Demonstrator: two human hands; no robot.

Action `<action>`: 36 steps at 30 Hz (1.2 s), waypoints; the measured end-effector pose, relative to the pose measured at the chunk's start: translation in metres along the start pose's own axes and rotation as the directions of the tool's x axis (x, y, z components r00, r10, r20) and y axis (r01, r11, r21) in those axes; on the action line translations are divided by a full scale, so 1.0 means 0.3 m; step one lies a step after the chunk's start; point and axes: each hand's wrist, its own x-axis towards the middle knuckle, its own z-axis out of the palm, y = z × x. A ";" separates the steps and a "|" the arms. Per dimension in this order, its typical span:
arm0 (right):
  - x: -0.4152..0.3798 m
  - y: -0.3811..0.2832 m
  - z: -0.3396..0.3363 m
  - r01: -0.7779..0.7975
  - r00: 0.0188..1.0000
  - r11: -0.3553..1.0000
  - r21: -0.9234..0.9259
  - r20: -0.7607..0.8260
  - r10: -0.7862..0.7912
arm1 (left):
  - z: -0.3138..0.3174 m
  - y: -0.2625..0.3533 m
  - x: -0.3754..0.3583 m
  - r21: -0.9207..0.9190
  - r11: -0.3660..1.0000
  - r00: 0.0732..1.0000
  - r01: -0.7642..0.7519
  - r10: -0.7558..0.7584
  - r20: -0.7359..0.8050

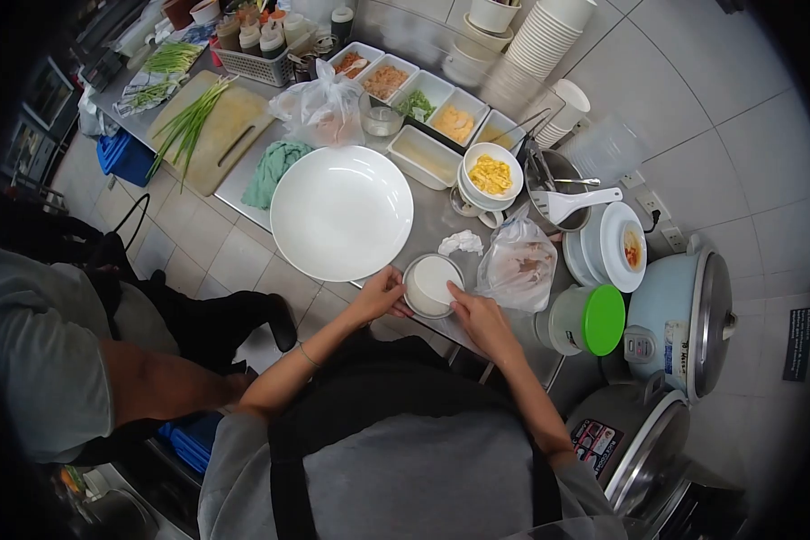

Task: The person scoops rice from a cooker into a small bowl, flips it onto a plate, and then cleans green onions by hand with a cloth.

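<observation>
At the counter's near edge, a small round bowl (409, 281) with a thin grey rim has white contents. My left hand (384, 295) grips its left side, with fingers curled at the rim. My right hand (479, 315) pinches a smooth white rounded piece (439, 274) lying over the bowl's opening; I cannot tell if it is a scoop or a small dish. A large white plate (342, 214) sits just beyond my left hand. Crumpled white tissue (461, 242) and a knotted clear plastic bag (518, 265) lie beyond my right hand.
White trays of toppings (423, 94) line the wall. A bowl of yellow strips (490, 174) stands before them. Right are a green-lidded tub (603, 320) and rice cookers (666, 306). Left are a green cloth (274, 171), cutting board (216, 135) with green stalks, and another person (54, 351).
</observation>
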 end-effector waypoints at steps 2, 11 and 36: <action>-0.002 -0.038 0.012 -0.060 0.998 0.993 -0.101 0.016 0.061 | 0.005 0.005 -0.007 -0.027 1.000 1.000 0.006 -0.006 -0.003; 0.018 0.091 0.016 -0.078 0.984 0.961 0.267 0.175 0.032 | 0.018 0.005 -0.007 -0.129 0.989 0.997 0.069 -0.072 -0.019; -0.030 0.191 0.080 0.083 0.992 0.853 0.515 -0.121 -0.023 | -0.005 0.068 0.019 0.444 0.896 0.998 0.007 -0.032 0.049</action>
